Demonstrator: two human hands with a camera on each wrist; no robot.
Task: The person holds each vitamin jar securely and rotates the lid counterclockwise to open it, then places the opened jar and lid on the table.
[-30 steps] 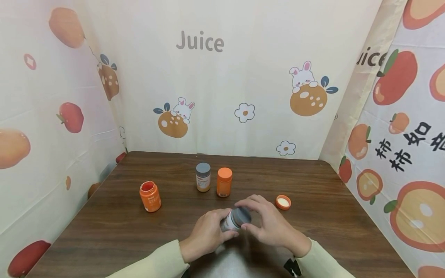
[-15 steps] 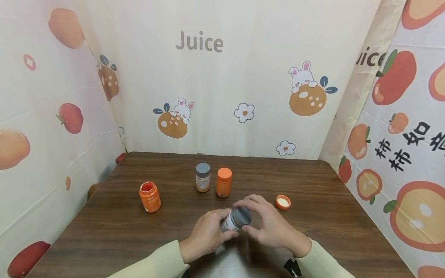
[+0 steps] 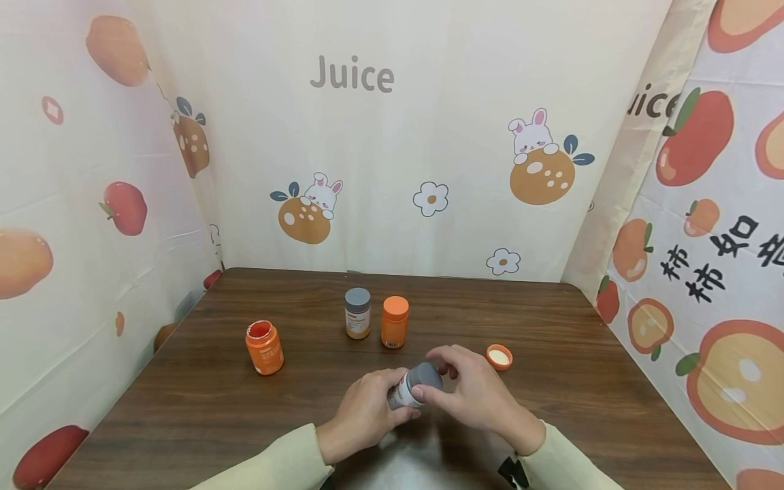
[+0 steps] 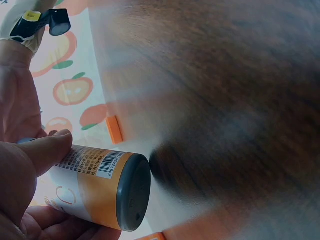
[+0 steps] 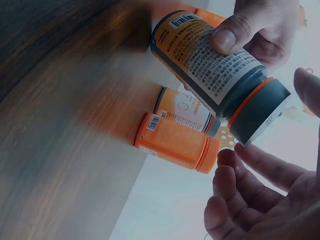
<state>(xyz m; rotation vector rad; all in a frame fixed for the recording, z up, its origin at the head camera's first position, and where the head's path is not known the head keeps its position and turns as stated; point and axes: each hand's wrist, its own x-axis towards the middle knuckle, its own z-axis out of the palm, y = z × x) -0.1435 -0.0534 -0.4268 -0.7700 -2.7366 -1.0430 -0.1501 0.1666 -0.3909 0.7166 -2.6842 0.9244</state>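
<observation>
My left hand (image 3: 365, 410) grips a bottle with a dark grey cap and an orange-and-white label, tilted above the table. In the left wrist view, the thumb lies along the label of the bottle (image 4: 95, 187), and its dark base faces away from the palm. My right hand (image 3: 474, 393) is at the grey cap (image 5: 260, 112), fingers spread around it and loosely bent. The right wrist view shows a gap between thumb and cap, with a fingertip close to the cap's rim; contact there is hard to tell. An orange ring shows below the cap.
A second grey-capped bottle (image 3: 358, 314) and a capped orange bottle (image 3: 395, 323) stand side by side beyond the hands. To the left stands an uncapped orange bottle (image 3: 265, 348). An orange cap (image 3: 499, 356) lies inside-up on the brown table (image 3: 184, 408); printed curtains surround it.
My right hand has shifted its fingers around the cap: the fingers have drawn back to the right, and the thumb has moved up and left. The left hand and its bottle stay put.
</observation>
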